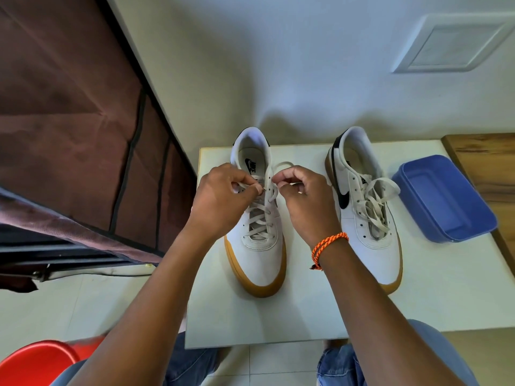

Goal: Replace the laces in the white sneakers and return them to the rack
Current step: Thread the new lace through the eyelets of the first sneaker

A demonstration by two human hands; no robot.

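My left hand point(223, 190) pinches one end of the lace point(260, 218) at the top eyelets of the left sneaker point(257, 240), which stands on the bench point(306, 310) right under my fingers. My right hand point(302, 199) pinches the other end just across the tongue. The second sneaker point(365, 207) stands beyond my right hand, loosely laced, with a blue lid point(443, 199) further out.
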